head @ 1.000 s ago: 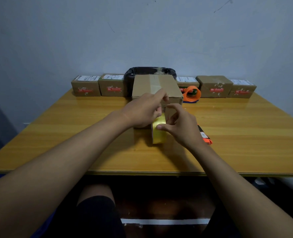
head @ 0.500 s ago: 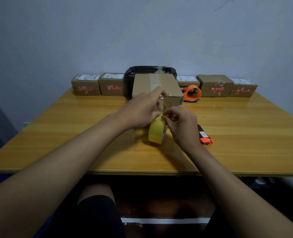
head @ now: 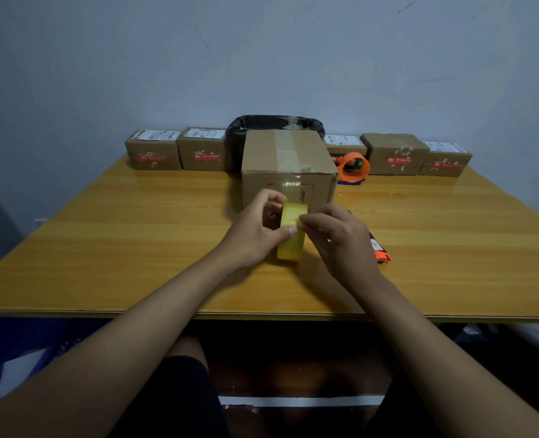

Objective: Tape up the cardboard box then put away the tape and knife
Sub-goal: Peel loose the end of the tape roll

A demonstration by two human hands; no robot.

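Now your left hand (head: pixel 255 235) grips the yellow tape roll (head: pixel 291 235) upright before the cardboard box (head: pixel 288 165); your right hand (head: pixel 340 238) pinches its edge.

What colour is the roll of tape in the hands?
Yellow. The tape roll shows best in the head view, held upright between both hands.

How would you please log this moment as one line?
phase: taping | left hand: holds tape | right hand: picks at tape | box: behind | knife: on table

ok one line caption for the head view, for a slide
Both hands, left hand and right hand, hold a yellow tape roll before the cardboard box.
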